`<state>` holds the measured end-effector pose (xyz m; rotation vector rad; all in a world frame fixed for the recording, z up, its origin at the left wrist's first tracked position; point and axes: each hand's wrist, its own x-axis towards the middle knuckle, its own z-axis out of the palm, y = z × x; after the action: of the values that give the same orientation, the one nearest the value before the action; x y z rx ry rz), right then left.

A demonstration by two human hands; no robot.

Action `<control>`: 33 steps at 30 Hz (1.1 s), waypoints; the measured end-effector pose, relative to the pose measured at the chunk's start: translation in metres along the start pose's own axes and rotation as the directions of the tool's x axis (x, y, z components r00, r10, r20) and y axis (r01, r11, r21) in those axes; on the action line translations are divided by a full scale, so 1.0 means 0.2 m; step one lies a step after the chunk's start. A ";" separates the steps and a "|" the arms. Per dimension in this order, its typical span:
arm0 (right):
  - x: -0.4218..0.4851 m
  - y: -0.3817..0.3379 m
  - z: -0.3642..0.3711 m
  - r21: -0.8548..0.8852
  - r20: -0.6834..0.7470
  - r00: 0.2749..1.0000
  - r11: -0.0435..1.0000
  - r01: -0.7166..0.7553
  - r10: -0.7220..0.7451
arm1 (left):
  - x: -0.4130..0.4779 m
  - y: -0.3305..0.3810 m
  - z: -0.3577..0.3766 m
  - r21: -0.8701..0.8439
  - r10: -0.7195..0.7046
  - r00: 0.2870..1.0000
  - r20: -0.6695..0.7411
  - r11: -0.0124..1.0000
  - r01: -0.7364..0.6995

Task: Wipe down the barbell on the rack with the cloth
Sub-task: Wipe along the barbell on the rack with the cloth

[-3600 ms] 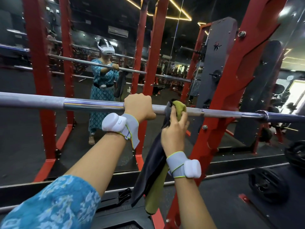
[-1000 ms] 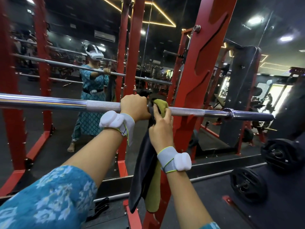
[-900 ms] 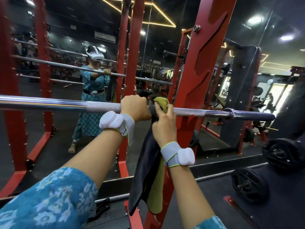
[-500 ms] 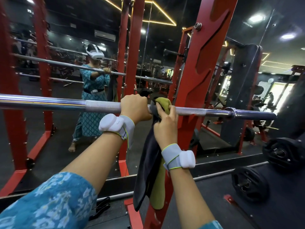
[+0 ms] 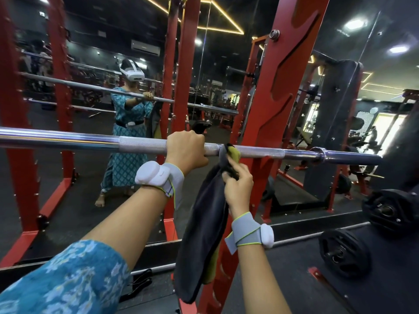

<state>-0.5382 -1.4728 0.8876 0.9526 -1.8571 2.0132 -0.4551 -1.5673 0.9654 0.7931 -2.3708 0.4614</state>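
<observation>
A chrome barbell runs across the view at chest height, resting on the red rack upright. My left hand grips the bar's knurled part from above. Just to its right a dark grey and olive cloth is draped over the bar and hangs down long. My right hand is below the bar and pinches the cloth a little under where it crosses the bar.
A wall mirror behind the rack reflects a person and more red uprights. Black weight plates stand on the floor at the right, near the bar's sleeve end.
My right hand has dropped from the bar, where it pressed the cloth, to a spot below it, still holding the cloth. The left hand has kept its grip.
</observation>
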 end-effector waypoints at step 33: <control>0.07 -0.04 0.09 0.690 0.455 0.741 0.329 -0.644 0.494 | -0.03 -0.09 0.00 -0.001 0.216 0.976 0.017 0.976 -0.216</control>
<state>-0.5384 -1.4921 0.9010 0.6280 -1.3226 3.5588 -0.4396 -1.5786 0.9653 0.5435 -2.4849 0.5461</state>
